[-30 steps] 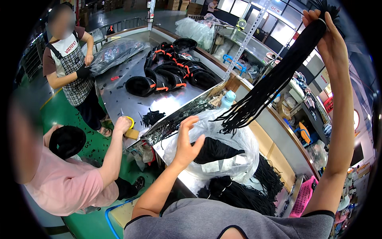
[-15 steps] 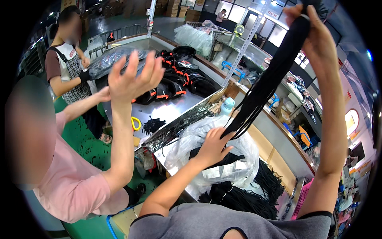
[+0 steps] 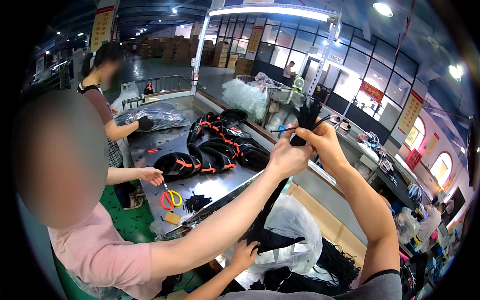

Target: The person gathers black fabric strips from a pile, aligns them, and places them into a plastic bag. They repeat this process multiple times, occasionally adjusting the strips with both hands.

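A long bundle of black cords (image 3: 270,206) hangs slantwise in front of me, its loose ends fanning out at the top. My right hand (image 3: 325,142) is closed around the upper part. A co-worker's hand (image 3: 291,159) grips the bundle right beside mine, and that forearm crosses in front of my view. Low down, my left hand (image 3: 244,256) has its fingers bent around the lower part of the cords. Beneath, an opened clear plastic bag (image 3: 300,225) holds more black material, and another cord bundle (image 3: 335,265) lies at its right.
The pink-sleeved co-worker (image 3: 100,245) stands close on my left. On the metal table (image 3: 175,145) are black padded pieces with orange straps (image 3: 215,150), scissors (image 3: 171,199), black scraps (image 3: 197,201) and a yellow block (image 3: 172,218). Another person (image 3: 107,105) handles a plastic-wrapped pack (image 3: 152,116).
My right hand has come down and inward with the bundle. The co-worker's raised open hand has reached across and taken hold of it. My left hand has moved lower.
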Demonstrator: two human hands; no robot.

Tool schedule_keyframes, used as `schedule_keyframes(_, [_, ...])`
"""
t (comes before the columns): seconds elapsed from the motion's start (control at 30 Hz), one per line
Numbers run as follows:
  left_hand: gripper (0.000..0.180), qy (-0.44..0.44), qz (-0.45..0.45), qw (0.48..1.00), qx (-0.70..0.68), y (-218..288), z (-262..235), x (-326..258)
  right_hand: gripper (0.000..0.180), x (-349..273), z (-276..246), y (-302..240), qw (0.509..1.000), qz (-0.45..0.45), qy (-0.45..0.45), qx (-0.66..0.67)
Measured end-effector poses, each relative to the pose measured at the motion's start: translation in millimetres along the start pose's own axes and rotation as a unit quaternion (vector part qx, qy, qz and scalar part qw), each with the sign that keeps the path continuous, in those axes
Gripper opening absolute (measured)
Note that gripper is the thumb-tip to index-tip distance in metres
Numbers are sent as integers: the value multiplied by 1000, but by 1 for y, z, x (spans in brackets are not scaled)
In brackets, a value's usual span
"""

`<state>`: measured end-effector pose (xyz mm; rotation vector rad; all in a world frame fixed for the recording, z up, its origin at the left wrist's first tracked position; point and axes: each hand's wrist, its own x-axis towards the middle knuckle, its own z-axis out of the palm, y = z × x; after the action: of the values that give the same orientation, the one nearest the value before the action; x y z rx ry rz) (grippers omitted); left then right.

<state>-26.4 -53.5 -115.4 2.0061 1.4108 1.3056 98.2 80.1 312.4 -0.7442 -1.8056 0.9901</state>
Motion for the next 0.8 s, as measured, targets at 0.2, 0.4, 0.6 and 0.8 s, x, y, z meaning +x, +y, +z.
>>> schedule_keyframes(0.2, [39, -2, -4, 1000, -15, -12, 4, -11, 48, 8, 40, -4, 996, -87, -11, -18])
schedule_keyframes(0.4, [52, -67, -36, 995, -56, -15, 9, -31, 47, -7, 66, 24, 973, -81, -169, -133])
schedule_keyframes(0.6, [37, -95, -64, 991, -65, -14, 15, -48, 31, -71, 68, 83, 931, 36, -298, -207])
schedule_keyframes(0.8, [29, -64, -58, 994, -60, -9, 12, -47, 30, -107, 66, 112, 890, 142, -389, -193])
